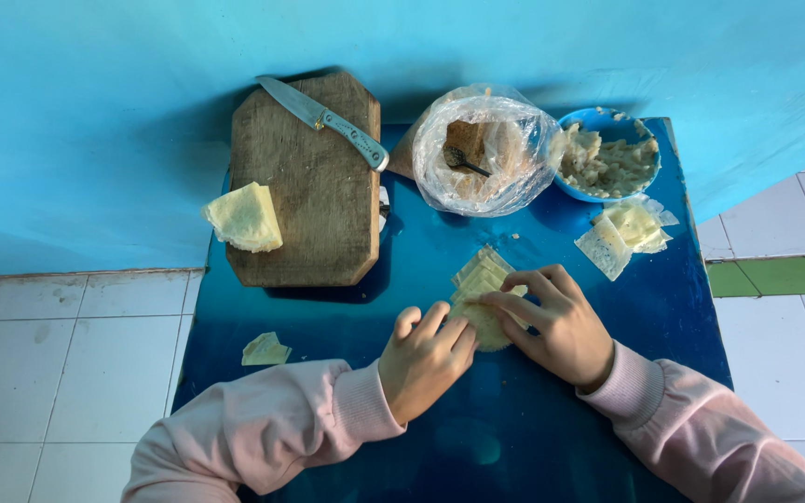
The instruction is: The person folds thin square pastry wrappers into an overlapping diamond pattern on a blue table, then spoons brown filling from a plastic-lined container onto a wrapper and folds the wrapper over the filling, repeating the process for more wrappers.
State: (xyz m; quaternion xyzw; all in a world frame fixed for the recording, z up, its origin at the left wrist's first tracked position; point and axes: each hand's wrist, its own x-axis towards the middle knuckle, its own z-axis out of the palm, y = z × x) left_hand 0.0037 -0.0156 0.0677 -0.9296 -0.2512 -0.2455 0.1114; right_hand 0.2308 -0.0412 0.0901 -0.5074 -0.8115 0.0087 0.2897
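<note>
A small stack of pale yellow dough wrappers lies on the blue table. My left hand and my right hand meet over its near end, fingers pinching and folding the front wrapper. Both arms wear pink sleeves. The part of the wrapper under my fingers is hidden.
A wooden cutting board at the back left carries a knife and a stack of wrappers. A plastic bag with a fork, a blue bowl of filling, more wrappers and a scrap lie around.
</note>
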